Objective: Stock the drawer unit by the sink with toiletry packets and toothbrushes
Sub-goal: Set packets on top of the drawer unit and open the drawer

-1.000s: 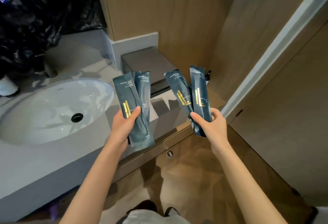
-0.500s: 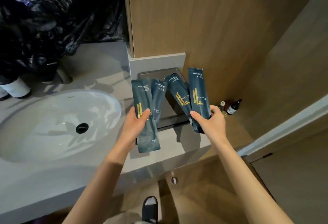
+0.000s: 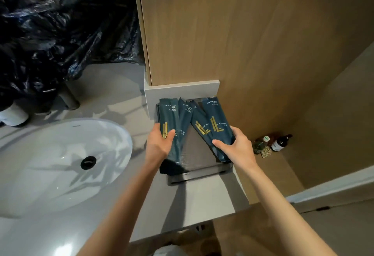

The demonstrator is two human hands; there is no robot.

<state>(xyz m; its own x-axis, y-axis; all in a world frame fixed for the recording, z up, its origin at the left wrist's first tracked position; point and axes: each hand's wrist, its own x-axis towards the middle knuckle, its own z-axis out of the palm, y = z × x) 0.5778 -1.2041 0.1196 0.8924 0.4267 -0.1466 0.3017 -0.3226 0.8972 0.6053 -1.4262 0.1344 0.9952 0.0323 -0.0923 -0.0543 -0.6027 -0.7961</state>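
Hands (image 3: 199,146) now lower; packets (image 3: 194,126) fanned over drawer unit (image 3: 199,166).

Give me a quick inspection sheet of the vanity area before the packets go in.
Surface: grey countertop with white sink at left.
Job's things: drawer unit against the wall, looks closed; dark blue packets in left hand; more packets in right hand; no toothbrushes seen.
Clutter: small bottles on the wooden ledge at right; white bottle behind the sink.
Grippers: left hand and right hand each grip packets above the unit.
Cables: nothing seen.
Surroundings: wood wall panel; black plastic sheeting at back left.
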